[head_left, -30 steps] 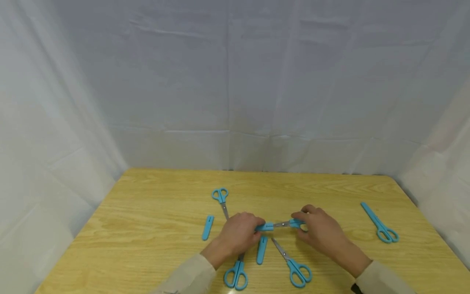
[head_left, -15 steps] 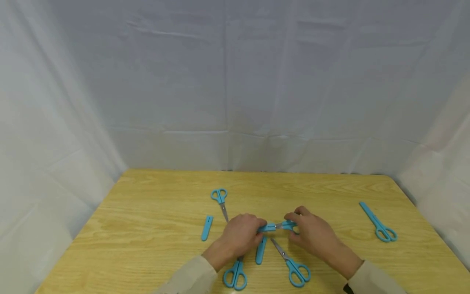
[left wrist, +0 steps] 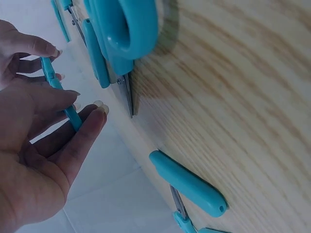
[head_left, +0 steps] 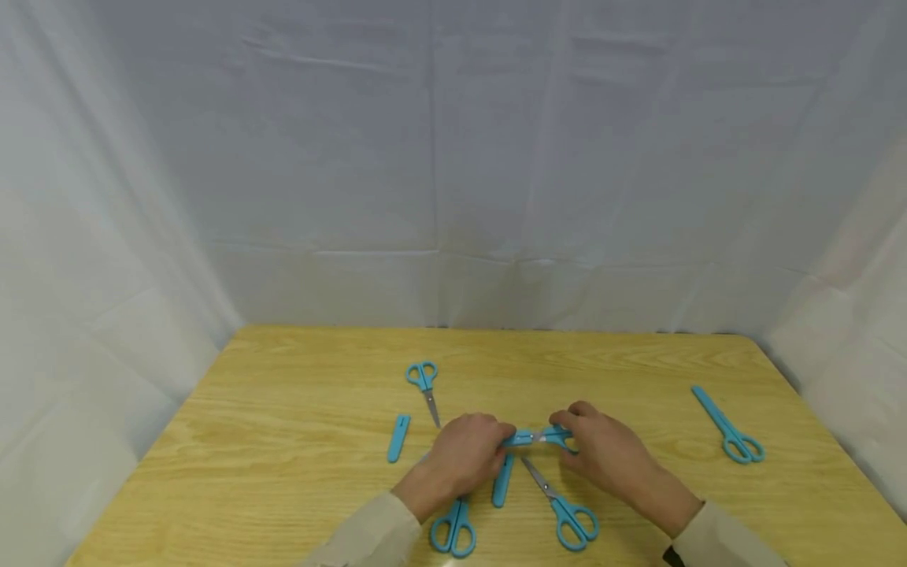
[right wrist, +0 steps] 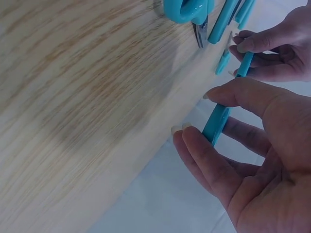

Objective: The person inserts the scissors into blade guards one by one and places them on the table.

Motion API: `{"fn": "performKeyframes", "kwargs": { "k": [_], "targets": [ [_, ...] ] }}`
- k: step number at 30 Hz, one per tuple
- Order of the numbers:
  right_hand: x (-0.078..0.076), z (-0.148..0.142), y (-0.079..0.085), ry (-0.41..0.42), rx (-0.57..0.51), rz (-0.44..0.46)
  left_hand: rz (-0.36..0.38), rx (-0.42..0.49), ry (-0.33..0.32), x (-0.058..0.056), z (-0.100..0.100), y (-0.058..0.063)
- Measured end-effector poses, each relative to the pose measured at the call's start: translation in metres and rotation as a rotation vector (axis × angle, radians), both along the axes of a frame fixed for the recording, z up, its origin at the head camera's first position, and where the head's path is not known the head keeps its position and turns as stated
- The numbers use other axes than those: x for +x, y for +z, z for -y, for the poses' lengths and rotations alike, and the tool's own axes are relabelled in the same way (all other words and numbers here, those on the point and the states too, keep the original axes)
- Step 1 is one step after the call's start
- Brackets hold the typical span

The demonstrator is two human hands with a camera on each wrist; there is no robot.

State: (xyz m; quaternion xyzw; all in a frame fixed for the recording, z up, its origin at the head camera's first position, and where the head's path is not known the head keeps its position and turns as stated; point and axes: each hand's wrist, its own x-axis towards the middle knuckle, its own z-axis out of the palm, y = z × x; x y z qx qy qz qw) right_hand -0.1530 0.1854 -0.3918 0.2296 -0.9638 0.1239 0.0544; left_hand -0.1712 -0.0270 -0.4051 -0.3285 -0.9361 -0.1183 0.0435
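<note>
Both hands work over the middle of the table, on one pair of light-blue scissors. My left hand (head_left: 468, 453) pinches the blue blade cover (head_left: 523, 438) between thumb and fingers. From the other side, my right hand (head_left: 602, 449) grips the scissors (head_left: 558, 435) by the handle. Most of the blades are hidden inside the cover; a short bit of metal near the pivot shows between cover and handle. In the right wrist view the handle (right wrist: 216, 124) lies between thumb and fingers, held above the tabletop.
Uncovered scissors lie behind the left hand (head_left: 424, 380), in front of it (head_left: 453, 529) and at front right (head_left: 569, 520). Loose blade covers rest at left (head_left: 399, 438) and below the hands (head_left: 502, 482). Covered scissors (head_left: 728, 429) lie far right. White curtains (head_left: 439, 197) surround the wooden table (head_left: 298, 378).
My right hand has moved left, sliding the scissors' blades deeper into the cover, mostly between the first two frames. The left hand stays nearly in place. Over the last half second little differs.
</note>
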Motion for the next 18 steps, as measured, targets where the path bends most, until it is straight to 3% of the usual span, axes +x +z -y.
{"fn": "performKeyframes", "kwargs": {
  "k": [18],
  "targets": [
    [0.004,0.010,0.000,-0.020,0.035,-0.045,-0.107,-0.072,-0.054,0.004,0.002,-0.002]
  ]
}}
